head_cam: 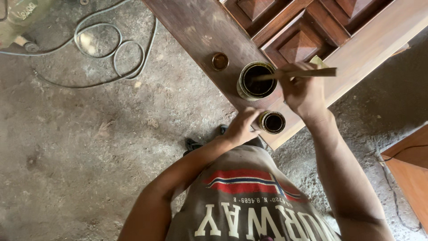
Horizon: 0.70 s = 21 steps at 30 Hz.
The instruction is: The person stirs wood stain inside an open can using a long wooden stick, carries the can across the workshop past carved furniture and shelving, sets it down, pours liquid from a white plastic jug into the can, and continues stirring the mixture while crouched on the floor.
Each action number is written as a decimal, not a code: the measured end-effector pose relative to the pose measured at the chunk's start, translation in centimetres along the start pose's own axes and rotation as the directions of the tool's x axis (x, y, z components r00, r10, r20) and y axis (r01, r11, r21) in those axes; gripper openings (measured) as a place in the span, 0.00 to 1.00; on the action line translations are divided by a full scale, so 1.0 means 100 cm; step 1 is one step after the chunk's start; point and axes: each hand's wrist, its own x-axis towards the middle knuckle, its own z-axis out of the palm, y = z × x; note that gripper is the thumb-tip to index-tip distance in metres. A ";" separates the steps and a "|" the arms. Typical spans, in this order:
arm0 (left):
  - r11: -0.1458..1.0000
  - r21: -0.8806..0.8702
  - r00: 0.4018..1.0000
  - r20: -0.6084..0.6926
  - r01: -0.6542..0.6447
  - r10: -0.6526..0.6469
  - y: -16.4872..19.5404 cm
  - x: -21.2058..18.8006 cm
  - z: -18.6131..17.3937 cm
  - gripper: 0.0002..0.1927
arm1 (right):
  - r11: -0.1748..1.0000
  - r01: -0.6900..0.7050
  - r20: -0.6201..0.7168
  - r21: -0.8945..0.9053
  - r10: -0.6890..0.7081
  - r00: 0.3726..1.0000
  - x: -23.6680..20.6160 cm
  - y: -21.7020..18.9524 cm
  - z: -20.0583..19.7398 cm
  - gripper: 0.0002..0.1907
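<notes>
Setting: concrete floor (89, 147), carved wooden door (356, 40) lying flat.
Left hand (242, 127): fingers gripped small tin (272, 122) at door's near edge.
Right hand (303, 89): fingers clasped stick (294, 74) dipped into larger can (256, 80).
Left: loose cable (111, 49).

A wooden door (347, 53) is laid flat above the concrete floor (89, 147), and on its near frame board three things are set in a row: a small lid (220, 61) at the left, a large open tin (256, 80) just right of it, and a small open tin (272, 122) nearer the edge. The small tin is touched by the left hand (240, 127), while a stick (294, 74) held in the right hand (305, 91) is dipped into the large tin. A looped cable (111, 53) is spread on the floor well left of the door, and a wooden board (410, 165) lies at the right.
</notes>
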 end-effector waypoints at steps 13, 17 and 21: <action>0.541 0.828 0.968 -0.007 0.147 -0.252 -0.057 0.151 -0.137 0.46 | 0.986 0.080 -0.084 -0.149 -0.093 0.992 0.009 -0.006 -0.007 0.09; 0.509 0.832 0.825 0.119 0.221 -0.552 -0.052 0.186 -0.134 0.58 | 1.000 0.019 -0.193 0.021 -0.015 0.981 0.002 -0.022 -0.022 0.07; 0.434 0.882 0.734 0.170 0.185 -0.657 -0.045 0.199 -0.129 0.59 | 0.999 0.025 -0.240 -0.024 -0.030 0.970 -0.019 -0.034 -0.034 0.06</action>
